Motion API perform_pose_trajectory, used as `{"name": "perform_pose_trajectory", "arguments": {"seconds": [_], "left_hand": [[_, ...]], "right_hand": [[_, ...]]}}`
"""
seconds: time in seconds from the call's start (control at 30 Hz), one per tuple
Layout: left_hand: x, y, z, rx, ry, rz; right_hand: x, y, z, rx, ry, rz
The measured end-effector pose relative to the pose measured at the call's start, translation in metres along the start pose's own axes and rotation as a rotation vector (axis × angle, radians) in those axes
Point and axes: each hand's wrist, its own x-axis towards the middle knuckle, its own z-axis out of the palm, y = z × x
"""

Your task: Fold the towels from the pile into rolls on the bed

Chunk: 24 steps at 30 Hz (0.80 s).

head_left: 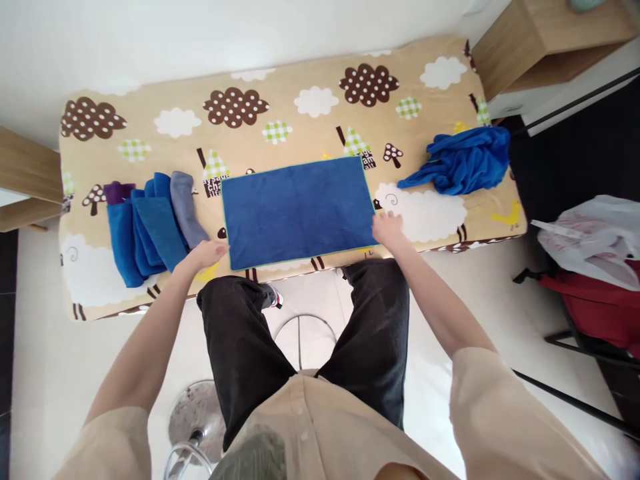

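A blue towel (300, 213) with a thin light-green edge lies flat as a rectangle on the patterned cover, in front of my knees. At its left edge, near the lower corner, my left hand (207, 254) is closed with its fingertips on the border. My right hand (388, 230) pinches the opposite edge, also close to the lower corner. Left of the towel are several folded cloths in blue (150, 227), with a grey one (185, 200) and a purple one (119, 192) among them. Over on the right sits a crumpled heap of blue cloth (463, 161).
The beige cover (293, 150) with clouds and sheep spreads over a long low surface against a white wall. Wooden units (530, 47) flank it. A white plastic bag (595, 233) rests on red fabric at the right. A metal stool base (195, 417) stands below.
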Motion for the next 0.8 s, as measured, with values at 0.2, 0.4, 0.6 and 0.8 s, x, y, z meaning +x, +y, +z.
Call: {"name": "perform_pose_trajectory", "arguments": {"seconds": [0.2, 0.4, 0.6, 0.8], "left_hand": [[0.042, 0.117, 0.019, -0.061, 0.155, -0.031], [0.031, 0.185, 0.114, -0.111, 0.289, -0.004], [0.021, 0.153, 0.155, -0.097, 0.370, 0.092], [0.022, 0.155, 0.152, -0.163, 0.330, 0.054]], "right_hand": [[0.007, -0.153, -0.001, 0.276, 0.214, -0.335], [0.002, -0.207, 0.083, 0.413, 0.176, -0.364], [0.017, -0.126, 0.114, 0.424, 0.285, -0.199], [0.038, -0.046, 0.108, 0.363, 0.335, 0.013]]}}
